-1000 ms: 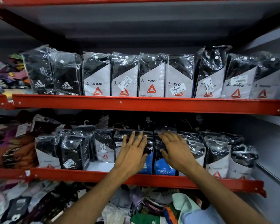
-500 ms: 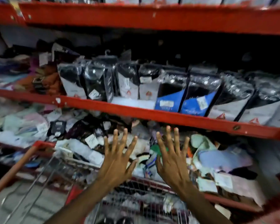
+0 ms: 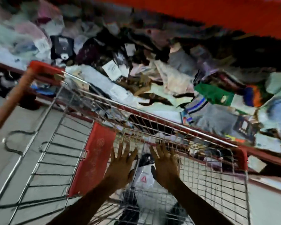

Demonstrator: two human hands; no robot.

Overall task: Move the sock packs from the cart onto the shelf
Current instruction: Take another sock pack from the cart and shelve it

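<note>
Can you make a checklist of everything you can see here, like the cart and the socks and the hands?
Surface: wire cart with red corners, parked against a red shelf.
Job's things: sock pack, white with a red triangle, lying in the cart; more dark packs below it, blurred.
Clutter: loose clothes pile with paper tags fills the shelf.
Hands: left hand and right hand open, fingers spread, above the pack, holding nothing.
Cables: nothing seen.
Surroundings: grey floor; picture blurred.

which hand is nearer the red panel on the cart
Left. The left hand hovers open right beside the red panel, almost overlapping its edge; the right hand is farther off, across the sock pack.
</note>
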